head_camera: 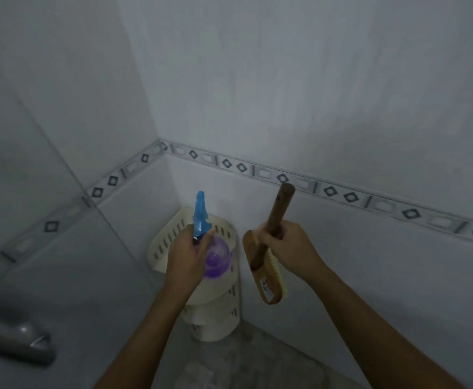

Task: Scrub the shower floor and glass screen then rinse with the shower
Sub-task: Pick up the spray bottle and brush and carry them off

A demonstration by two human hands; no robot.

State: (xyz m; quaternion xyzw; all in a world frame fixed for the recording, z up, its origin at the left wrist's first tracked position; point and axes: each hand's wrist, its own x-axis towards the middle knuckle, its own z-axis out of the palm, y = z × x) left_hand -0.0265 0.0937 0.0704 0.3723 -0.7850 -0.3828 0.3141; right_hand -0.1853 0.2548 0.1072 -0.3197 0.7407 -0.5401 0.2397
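Observation:
My left hand [186, 255] grips a spray bottle [215, 255] with purple liquid and a blue trigger head pointing up, held over the corner shelf. My right hand [287, 242] grips the brown wooden handle of a scrub brush [263, 276]; the handle end points up and the pale bristled head hangs down to the right of the bottle. Grey shower floor [257, 357] shows between my forearms. The glass screen [41, 169] stands on the left, its edge running diagonally.
A cream plastic corner shelf [162, 245] with several slotted tiers fills the corner under my hands. White tiled walls carry a patterned border strip [350, 196]. A grey metal handle [19, 341] juts in at the lower left.

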